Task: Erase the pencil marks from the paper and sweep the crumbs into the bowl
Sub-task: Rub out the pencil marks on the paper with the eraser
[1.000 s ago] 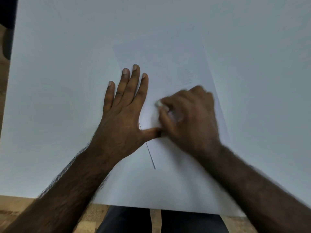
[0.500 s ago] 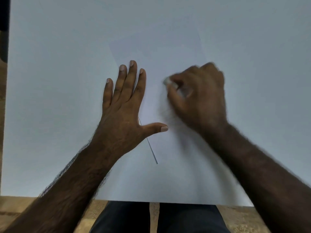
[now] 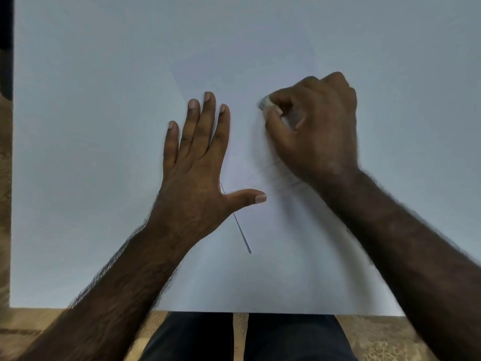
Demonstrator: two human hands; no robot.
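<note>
White rubber showed at the tips of the right hand (image 3: 313, 126): a small eraser (image 3: 264, 103) was pinched between the thumb and the curled fingers. Only its end could be seen, poking out to the left of the fist, and it was pressed down on the paper (image 3: 260, 269). The rest of the eraser was hidden inside the hand. The hand looked a little blurred.

Faint grey pencil marks (image 3: 281, 175) were seen on the paper just below that hand, close to the wrist. They were too pale to be read.

To the left, the left hand (image 3: 195, 173) was laid flat on the sheet's left side, with its fingers straight and close together and its thumb stuck out toward the right. Nothing was held in it. A thin dark line (image 3: 240, 230) was seen running down the paper from under that hand, between the thumb and the near edge.

The paper was spread on a pale table (image 3: 78, 126), and its near edge was at the table's near edge. Below the table, dark trousers (image 3: 203, 340) and a brown floor (image 3: 31, 324) were seen.
</note>
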